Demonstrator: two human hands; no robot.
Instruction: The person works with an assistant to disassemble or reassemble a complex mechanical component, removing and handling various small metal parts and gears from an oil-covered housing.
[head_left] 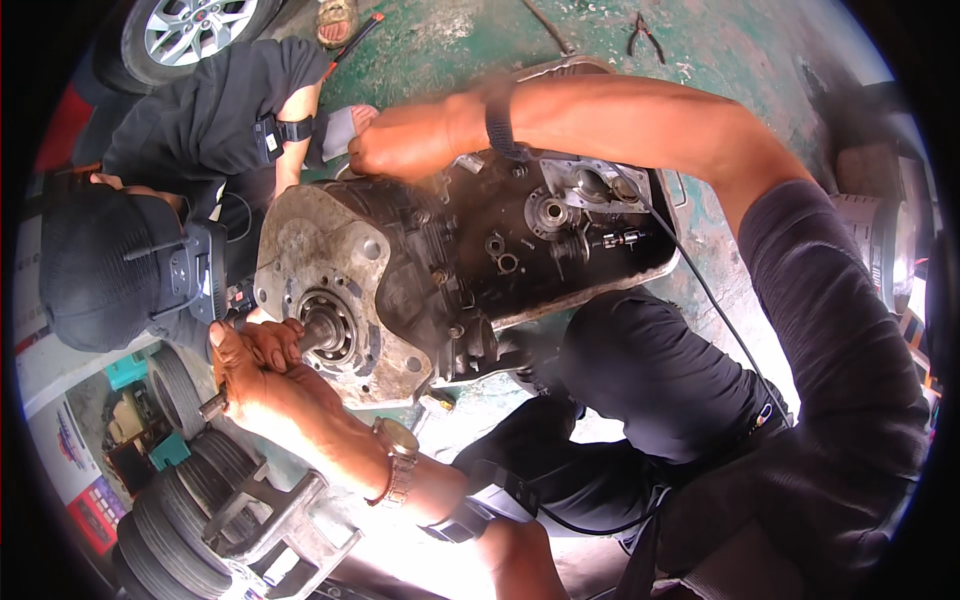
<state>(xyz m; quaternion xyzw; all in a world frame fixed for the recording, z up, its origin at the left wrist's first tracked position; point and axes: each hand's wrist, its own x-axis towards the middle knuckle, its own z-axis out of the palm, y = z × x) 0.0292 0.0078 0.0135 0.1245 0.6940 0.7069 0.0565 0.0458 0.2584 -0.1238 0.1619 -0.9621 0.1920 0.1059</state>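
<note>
A greasy metal gearbox (345,215) lies in front of me, its pale end plate turned toward the lower left. A shaft (322,330) sticks out through a ball bearing (343,352) in that plate. My left hand (265,370), below a wristwatch, is wrapped round the shaft; its tip pokes out past my palm. My right hand (400,145) reaches across to the gearbox's far side. It is closed, with the fingertips hidden, so what it grips does not show. Beside the gearbox, a dark metal tray (668,268) holds bearings (553,213), rings and other loose parts.
Another person in a black cap (95,255) crouches at the left, one arm reaching behind the gearbox. Stacked tires (170,535) and a metal stand (270,510) are at lower left. Pliers (645,38) lie on the green floor. My bent knee (640,370) is close to the tray.
</note>
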